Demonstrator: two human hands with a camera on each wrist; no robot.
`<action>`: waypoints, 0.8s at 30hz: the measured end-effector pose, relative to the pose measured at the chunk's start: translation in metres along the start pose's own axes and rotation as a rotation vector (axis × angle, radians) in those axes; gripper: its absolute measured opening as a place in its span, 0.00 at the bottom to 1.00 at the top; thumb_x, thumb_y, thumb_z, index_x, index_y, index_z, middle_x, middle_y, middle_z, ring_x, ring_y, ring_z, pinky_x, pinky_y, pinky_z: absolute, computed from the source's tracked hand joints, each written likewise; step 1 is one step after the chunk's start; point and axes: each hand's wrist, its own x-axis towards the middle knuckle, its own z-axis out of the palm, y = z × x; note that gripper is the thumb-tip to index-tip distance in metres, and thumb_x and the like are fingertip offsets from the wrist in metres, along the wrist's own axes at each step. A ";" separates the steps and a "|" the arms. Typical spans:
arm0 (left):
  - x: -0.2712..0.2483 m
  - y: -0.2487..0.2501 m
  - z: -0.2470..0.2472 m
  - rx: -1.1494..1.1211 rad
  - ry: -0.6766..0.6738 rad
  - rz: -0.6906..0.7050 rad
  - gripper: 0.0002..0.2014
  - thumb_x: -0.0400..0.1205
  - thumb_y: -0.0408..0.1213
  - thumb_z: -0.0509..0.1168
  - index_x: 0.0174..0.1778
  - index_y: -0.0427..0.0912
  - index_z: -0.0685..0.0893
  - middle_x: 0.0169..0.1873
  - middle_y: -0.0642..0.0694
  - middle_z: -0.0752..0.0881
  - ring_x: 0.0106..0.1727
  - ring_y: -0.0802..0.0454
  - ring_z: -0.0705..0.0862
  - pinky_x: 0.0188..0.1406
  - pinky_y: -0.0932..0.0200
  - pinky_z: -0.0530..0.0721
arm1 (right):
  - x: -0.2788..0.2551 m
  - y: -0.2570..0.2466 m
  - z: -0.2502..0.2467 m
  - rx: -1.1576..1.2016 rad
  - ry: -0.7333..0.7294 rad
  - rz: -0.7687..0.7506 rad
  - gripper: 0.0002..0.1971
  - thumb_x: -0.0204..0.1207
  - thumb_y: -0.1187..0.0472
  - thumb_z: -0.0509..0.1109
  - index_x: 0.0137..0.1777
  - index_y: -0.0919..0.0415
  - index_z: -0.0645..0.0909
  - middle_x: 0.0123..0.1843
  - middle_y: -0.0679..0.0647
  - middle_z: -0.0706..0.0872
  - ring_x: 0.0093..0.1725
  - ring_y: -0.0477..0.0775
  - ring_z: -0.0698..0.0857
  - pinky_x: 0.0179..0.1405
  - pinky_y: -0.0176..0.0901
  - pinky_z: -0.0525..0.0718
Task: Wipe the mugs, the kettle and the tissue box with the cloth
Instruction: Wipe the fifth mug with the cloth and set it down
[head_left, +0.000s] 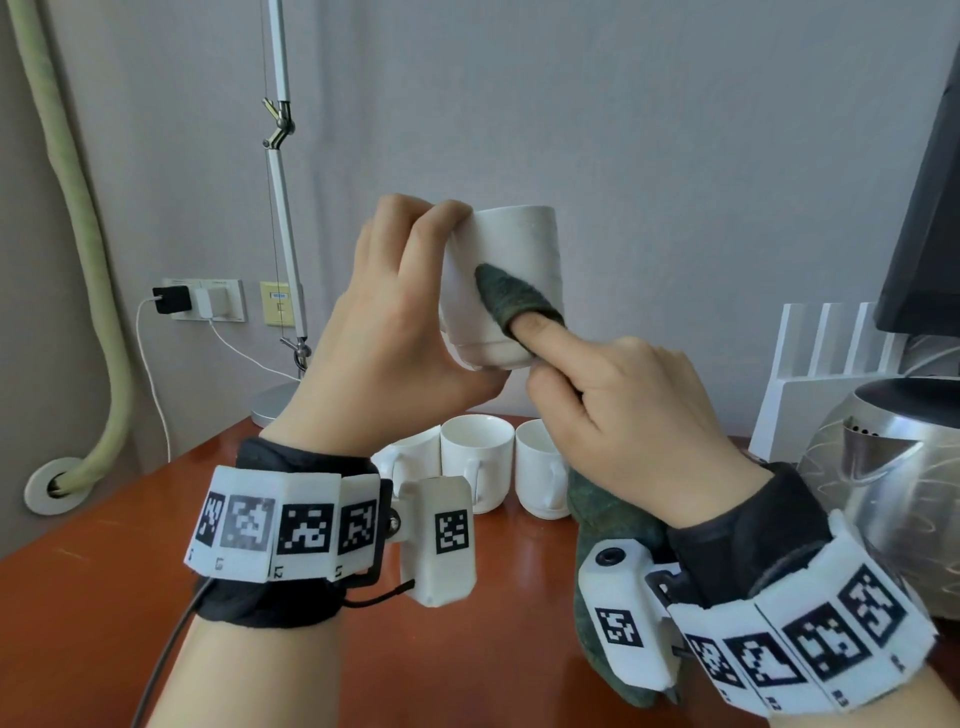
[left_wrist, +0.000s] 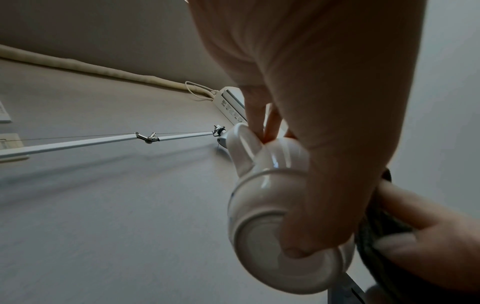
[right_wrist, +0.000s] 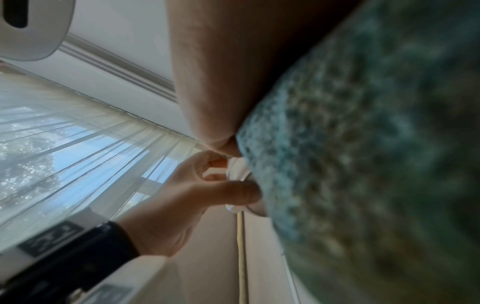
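Note:
My left hand (head_left: 410, 312) holds a white mug (head_left: 514, 244) up in the air above the table, fingers curled at its handle side and thumb under its base. In the left wrist view the mug (left_wrist: 270, 216) shows its underside, with fingers hooked through the handle. My right hand (head_left: 618, 410) grips a dark green cloth (head_left: 506, 301); its index finger is stretched out, cloth draped over the tip, pressing on the mug's side. The rest of the cloth (head_left: 602, 525) hangs below my right wrist. Three more white mugs (head_left: 475, 457) stand on the table. The steel kettle (head_left: 893, 467) sits at the right.
The reddish wooden table (head_left: 104, 597) lies below my hands. A desk lamp (head_left: 283, 208) stands at the back left, near wall sockets with a plugged charger (head_left: 171, 299). A white ribbed object (head_left: 831, 364) and a dark monitor (head_left: 930, 208) are at the back right.

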 end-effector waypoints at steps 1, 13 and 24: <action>0.000 0.002 0.001 -0.002 -0.008 0.008 0.39 0.67 0.47 0.74 0.71 0.32 0.71 0.58 0.38 0.73 0.60 0.39 0.76 0.46 0.37 0.84 | 0.000 0.000 0.000 -0.001 0.013 -0.004 0.23 0.74 0.59 0.54 0.65 0.53 0.84 0.22 0.46 0.59 0.22 0.53 0.60 0.20 0.32 0.56; 0.001 0.005 0.004 -0.032 0.079 -0.006 0.41 0.65 0.45 0.78 0.70 0.31 0.70 0.57 0.46 0.66 0.61 0.41 0.75 0.48 0.40 0.84 | -0.001 0.003 -0.002 0.127 0.068 -0.037 0.23 0.73 0.61 0.55 0.60 0.53 0.87 0.21 0.46 0.58 0.22 0.49 0.60 0.19 0.34 0.57; 0.001 0.011 0.009 -0.092 -0.043 0.028 0.44 0.63 0.40 0.80 0.73 0.30 0.70 0.59 0.43 0.69 0.61 0.46 0.73 0.48 0.42 0.82 | 0.003 0.017 -0.012 0.230 0.147 0.151 0.27 0.72 0.56 0.50 0.67 0.55 0.82 0.18 0.46 0.60 0.26 0.54 0.66 0.20 0.39 0.61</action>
